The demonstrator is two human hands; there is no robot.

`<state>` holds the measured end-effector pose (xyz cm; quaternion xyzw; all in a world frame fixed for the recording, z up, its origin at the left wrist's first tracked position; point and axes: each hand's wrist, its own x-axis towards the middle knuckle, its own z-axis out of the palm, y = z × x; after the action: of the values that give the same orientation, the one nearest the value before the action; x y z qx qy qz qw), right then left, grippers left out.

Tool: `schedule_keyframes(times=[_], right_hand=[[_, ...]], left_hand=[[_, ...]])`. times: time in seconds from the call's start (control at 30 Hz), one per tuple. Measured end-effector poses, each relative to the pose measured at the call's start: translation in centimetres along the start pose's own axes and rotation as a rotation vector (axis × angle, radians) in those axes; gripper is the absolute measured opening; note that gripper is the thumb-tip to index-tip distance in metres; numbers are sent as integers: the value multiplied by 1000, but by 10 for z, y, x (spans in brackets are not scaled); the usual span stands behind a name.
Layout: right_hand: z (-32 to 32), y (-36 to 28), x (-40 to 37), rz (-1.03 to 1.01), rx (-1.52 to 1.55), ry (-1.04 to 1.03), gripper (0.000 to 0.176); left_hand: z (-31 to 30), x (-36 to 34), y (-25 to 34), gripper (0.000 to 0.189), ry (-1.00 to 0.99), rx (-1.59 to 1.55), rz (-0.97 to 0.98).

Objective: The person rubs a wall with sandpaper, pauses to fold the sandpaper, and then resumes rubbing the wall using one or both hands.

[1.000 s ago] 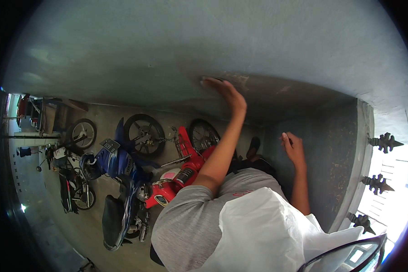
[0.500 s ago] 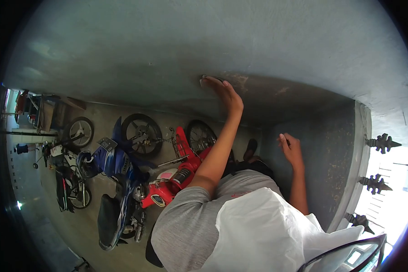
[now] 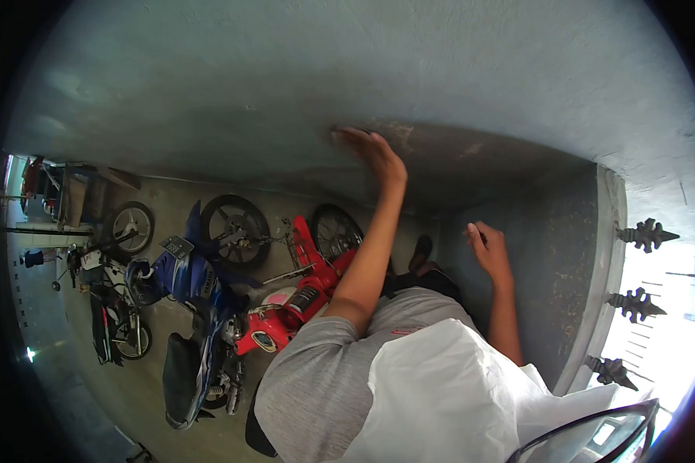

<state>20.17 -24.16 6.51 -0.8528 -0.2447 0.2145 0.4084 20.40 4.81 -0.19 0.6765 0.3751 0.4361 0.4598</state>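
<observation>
My left hand [image 3: 374,158] is raised against the grey wall [image 3: 286,85], blurred at the fingertips. Its fingers press a thin dark object [image 3: 368,131] to the wall surface; most of that object is hidden. Further right and lower, my right hand [image 3: 489,250] is held in front of the darker side wall [image 3: 544,255]. Its fingers are curled towards the thumb, with a small dark spot between them that is too small to name. Pale worn patches [image 3: 394,135] mark the wall just right of my left hand.
A red motorbike [image 3: 297,305], a blue motorbike [image 3: 201,270] and another motorbike [image 3: 112,297] stand to the left. At the right are dark metal spikes [image 3: 635,306] beside a pale ledge [image 3: 606,255]. White cloth [image 3: 448,393] and glasses [image 3: 587,424] show at the bottom.
My left hand has shifted slightly left along the wall. My right hand has moved a little left, its thumb and fingers slightly further apart. The surroundings have shifted slightly left in view.
</observation>
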Motion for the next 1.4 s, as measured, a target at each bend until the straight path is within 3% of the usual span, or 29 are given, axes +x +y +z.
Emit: schedule_keyframes(times=[0.13, 0.27, 0.33, 0.47, 0.53, 0.57, 0.63, 0.73, 0.8, 0.83, 0.9, 1.0, 1.1, 1.23, 1.3, 1.4], right_hand=[[-4, -5, -3, -31, 23, 22, 36], [-2, 1, -7, -17, 50, 61, 36], [5, 4, -4, -84, 8, 3, 35], [19, -7, 1, -154, 9, 3, 35], [21, -9, 5, -213, -31, -35, 35], [21, -10, 6, -214, -27, -29, 35], [22, -14, 5, -221, -26, -22, 37], [20, -17, 4, -203, -40, -42, 37], [24, -9, 6, -230, -26, -20, 37], [25, -7, 8, -250, -23, -13, 37], [23, -10, 11, -247, -40, -11, 36], [19, -10, 7, -241, -49, -6, 36], [15, -7, 5, -206, -13, 10, 36], [12, 3, -4, -174, -47, 54, 36], [13, 9, -5, -177, -33, 68, 36], [16, 14, 0, -210, -21, 95, 36]], left_hand=[[-45, 80, -30, 82, 245, -172, -28], [-38, 63, 4, 82, 232, -189, -103], [-12, 24, -7, 82, 77, -60, 131], [-10, 0, 8, 82, -86, 37, 227], [-28, 37, 5, 79, 112, 154, 272], [-35, 53, 10, 79, 110, 153, 279], [-47, 77, 24, 78, 219, -50, 184], [-16, 44, 31, 81, 179, 45, 263], [3, -2, 37, 82, -11, 34, 328], [7, -9, 36, 82, -9, 27, 348], [14, -12, 39, 78, -48, 98, 495], [9, 27, 40, 78, 124, 152, 543], [-24, 72, 81, 76, 233, 156, 577], [-16, 69, 66, 76, 255, 172, 677], [-5, 42, 39, 76, 125, 236, 696], [-12, 47, 47, 76, 128, 230, 725]])
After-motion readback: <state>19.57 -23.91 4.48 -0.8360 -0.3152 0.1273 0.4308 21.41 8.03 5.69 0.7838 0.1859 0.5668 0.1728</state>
